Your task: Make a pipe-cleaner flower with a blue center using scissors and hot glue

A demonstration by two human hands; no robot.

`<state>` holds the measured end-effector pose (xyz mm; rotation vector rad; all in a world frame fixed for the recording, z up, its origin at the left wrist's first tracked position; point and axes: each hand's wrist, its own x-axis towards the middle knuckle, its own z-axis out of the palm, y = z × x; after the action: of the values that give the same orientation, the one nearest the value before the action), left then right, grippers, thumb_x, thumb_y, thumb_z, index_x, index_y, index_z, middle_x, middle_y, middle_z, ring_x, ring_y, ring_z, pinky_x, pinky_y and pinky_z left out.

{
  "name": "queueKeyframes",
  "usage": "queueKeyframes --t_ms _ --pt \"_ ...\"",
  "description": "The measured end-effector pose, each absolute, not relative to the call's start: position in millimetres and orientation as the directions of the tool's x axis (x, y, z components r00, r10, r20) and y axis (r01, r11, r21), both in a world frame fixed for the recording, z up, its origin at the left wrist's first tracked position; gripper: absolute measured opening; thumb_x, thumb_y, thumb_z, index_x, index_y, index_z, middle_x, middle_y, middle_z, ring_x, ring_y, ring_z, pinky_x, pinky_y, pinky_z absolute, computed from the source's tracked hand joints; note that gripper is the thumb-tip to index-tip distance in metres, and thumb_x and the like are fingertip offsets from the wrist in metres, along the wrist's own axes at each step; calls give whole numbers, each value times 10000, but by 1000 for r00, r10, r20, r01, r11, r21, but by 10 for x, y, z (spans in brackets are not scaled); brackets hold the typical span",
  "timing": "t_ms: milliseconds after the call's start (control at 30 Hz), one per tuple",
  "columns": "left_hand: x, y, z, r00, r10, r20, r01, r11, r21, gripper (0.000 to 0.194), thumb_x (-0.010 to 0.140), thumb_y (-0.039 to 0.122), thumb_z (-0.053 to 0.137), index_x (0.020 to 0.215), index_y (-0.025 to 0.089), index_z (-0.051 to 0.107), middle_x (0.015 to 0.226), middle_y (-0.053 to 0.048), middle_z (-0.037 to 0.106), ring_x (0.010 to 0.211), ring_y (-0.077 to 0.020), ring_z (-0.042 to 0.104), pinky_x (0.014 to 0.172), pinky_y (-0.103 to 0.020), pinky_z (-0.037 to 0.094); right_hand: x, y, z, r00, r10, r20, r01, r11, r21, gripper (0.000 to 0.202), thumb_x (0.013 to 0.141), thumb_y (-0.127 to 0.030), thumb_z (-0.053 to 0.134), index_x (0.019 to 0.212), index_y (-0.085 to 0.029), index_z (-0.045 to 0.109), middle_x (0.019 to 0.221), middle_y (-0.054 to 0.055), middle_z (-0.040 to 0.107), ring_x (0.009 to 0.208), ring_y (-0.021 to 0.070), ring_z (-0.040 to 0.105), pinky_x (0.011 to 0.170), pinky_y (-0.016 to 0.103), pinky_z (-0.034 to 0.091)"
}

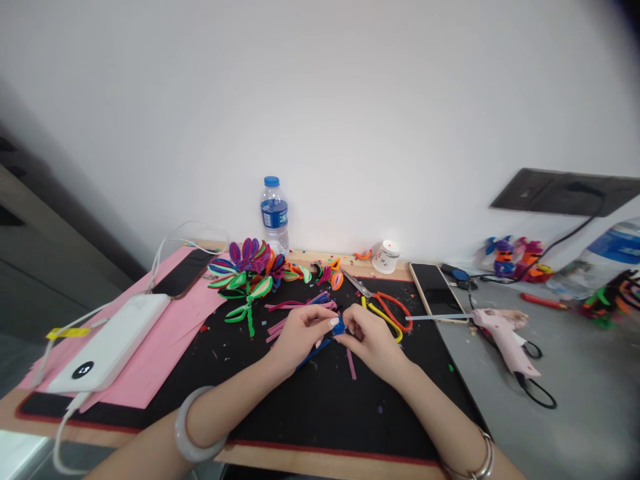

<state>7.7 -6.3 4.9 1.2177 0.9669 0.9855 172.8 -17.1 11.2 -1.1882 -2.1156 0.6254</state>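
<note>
My left hand (306, 331) and my right hand (369, 335) meet over the black mat (240, 407). Between their fingertips is a small blue piece of pipe cleaner (339, 325), pinched from both sides; the fingers partly cover it. Pink and blue pipe cleaners (300, 303) lie just behind my left hand, and a pink strip (351, 365) lies below the fingers. Scissors (385, 303) with orange handles rest beyond my right hand, with a yellow pipe cleaner (393, 321) beside them. To the left lies a colourful pipe-cleaner flower (247, 267) with a green stem.
Pink paper sheets (165, 353) on the left carry a white power bank (113, 343) and a phone (183, 273). A water bottle (275, 213) and paper cup (386, 257) stand by the wall. Another phone (435, 290) and a pink glue gun (507, 337) lie right.
</note>
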Motion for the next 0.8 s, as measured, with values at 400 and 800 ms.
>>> queueKeyframes --t_ms 400,800 --pt "83 -73 33 278 960 -45 -59 64 996 242 682 340 625 755 110 644 531 20 514 404 -40 327 406 -182 228 1721 -164 93 -409 865 291 585 493 -644 186 748 -177 590 760 -205 407 656 -49 387 567 95 378 526 199 316" --pt "91 -71 32 272 962 -36 -55 53 997 245 675 343 629 747 109 643 539 22 521 409 -38 333 409 -181 240 1712 -175 89 -409 865 292 584 493 -644 210 740 -168 599 744 -204 392 652 -52 382 559 92 378 527 197 312"
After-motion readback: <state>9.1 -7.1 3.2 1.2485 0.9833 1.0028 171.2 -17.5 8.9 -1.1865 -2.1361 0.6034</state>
